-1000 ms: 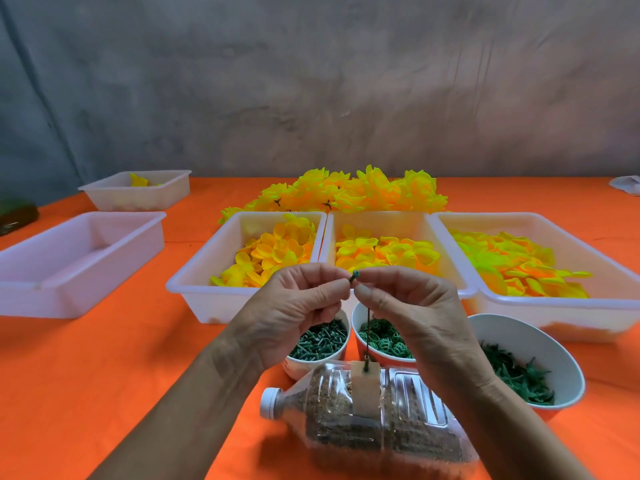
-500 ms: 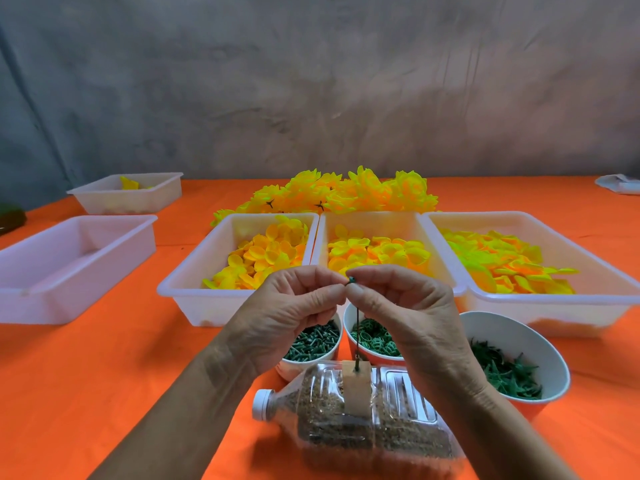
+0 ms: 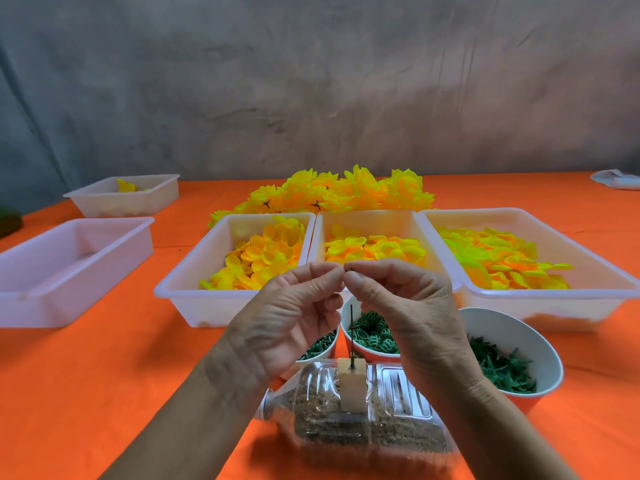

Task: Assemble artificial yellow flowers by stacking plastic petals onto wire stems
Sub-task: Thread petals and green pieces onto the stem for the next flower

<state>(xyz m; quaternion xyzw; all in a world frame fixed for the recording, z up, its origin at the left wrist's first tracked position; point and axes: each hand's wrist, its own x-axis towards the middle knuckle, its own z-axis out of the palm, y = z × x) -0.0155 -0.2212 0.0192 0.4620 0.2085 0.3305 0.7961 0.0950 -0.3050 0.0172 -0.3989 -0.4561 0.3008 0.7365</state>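
Three white trays sit side by side mid-counter: left tray (image 3: 194, 289) holds round yellow-orange petals (image 3: 263, 258), middle tray (image 3: 367, 223) holds yellow petals with orange centres (image 3: 377, 245), right tray (image 3: 588, 296) holds larger pointed yellow-green and orange petals (image 3: 498, 258). Behind them, a heap of finished yellow flowers (image 3: 346, 194) lies on the orange counter (image 3: 104, 375). Far left: small white tray (image 3: 138, 202) with one or two yellow bits inside; nearer left, a bigger white tray (image 3: 69, 271), contents unclear.

Three cups near the hands: left cup (image 3: 320, 344) with dark green pieces (mostly hidden behind the left hand), middle cup (image 3: 374, 334) with green ring-shaped parts, right cup (image 3: 519, 344) with green leafy calyx pieces.

Nearest: clear plastic bottle (image 3: 363, 417) lying on its side, white cap to the left, filled with brown grainy stuff. A tan block (image 3: 352, 386) is fixed on top; no readable writing anywhere.

Wire stem (image 3: 351, 336) stands upright, its foot in the block, its top between the fingertips. Left hand (image 3: 294, 317) and right hand (image 3: 405, 306) are raised above the bottle, fingers curled, thumb and forefinger tips meeting at the stem's top, pinching a tiny dark piece there (too small to identify).
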